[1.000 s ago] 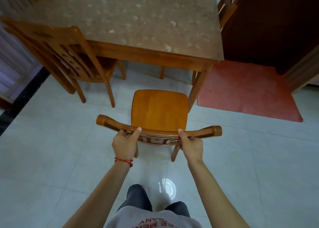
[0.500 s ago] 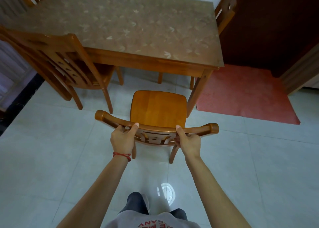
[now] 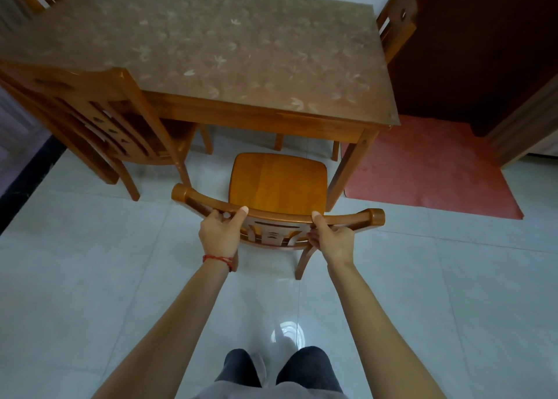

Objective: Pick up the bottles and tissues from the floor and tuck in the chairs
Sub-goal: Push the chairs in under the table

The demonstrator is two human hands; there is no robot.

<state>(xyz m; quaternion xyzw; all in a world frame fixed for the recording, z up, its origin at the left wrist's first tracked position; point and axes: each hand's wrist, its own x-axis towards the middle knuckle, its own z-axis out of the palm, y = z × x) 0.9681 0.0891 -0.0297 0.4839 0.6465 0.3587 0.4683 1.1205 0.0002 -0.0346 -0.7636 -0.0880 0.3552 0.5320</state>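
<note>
A: Which step? B: Tucking the chair (image 3: pixel 277 184): left hand (image 3: pixel 219 235) and right hand (image 3: pixel 333 241) each clamp its top rail.
A: Next? B: Push its seat, just beyond the grip, under the bench (image 3: pixel 211 51).

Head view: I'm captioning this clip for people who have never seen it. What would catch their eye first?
Both hands grip the curved top rail of a wooden chair at centre, the left hand beside the right hand. Its seat faces the table beyond, whose top has a leaf pattern. A red mat lies on the pale tiles at the right.
</note>
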